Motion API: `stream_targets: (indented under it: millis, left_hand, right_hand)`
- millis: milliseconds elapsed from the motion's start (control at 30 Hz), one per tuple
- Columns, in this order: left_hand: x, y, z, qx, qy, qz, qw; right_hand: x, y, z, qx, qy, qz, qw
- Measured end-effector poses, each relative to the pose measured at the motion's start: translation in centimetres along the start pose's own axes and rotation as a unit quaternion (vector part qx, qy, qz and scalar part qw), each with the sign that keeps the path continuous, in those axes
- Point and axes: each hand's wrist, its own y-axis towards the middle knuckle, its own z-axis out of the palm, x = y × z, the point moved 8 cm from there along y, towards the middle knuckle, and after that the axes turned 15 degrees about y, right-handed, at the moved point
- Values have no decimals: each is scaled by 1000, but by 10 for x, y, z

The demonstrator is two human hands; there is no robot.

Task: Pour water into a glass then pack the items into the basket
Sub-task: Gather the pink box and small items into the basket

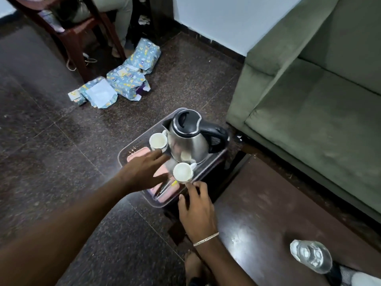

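We lean over the basket (132, 148), a clear tray-like tub on the dark stone floor beside a green sofa (309, 96), as the packing stage of the job appears well along. Inside it stand a steel kettle (188, 144), a white cup (158, 141) by the kettle's spout and a second white cup (183, 172) at the near rim, all over something pink and flat that we cannot identify.

Our left hand (144, 174) reaches across the basket with its fingers (159, 156) spread and loose, closed on nothing; the tips lie near the far cup, though we cannot tell whether they touch it. Our right hand (198, 209) sits just below the near cup, fingers slightly parted and curled, one tip at or against the cup's base and gripping nothing.

The glass (311, 255), seemingly holding water, stands well apart on the dark wooden table (257, 213) at lower right, outside the basket.

We judge the step in hand to be settling the cups. The next move likely calls for steadying the near cup, then fetching the glass without spilling.
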Motion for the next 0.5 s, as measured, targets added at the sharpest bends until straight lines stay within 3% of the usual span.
stream_targets:
  millis: [200, 500]
  left_hand:
    - [-125, 25, 1, -10, -58, 75, 995]
    - [-346, 48, 34, 68, -142, 175, 972]
  right_hand:
    - [-83, -58, -87, -33, -28, 45, 998]
    - [-216, -183, -216, -95, -34, 135, 986]
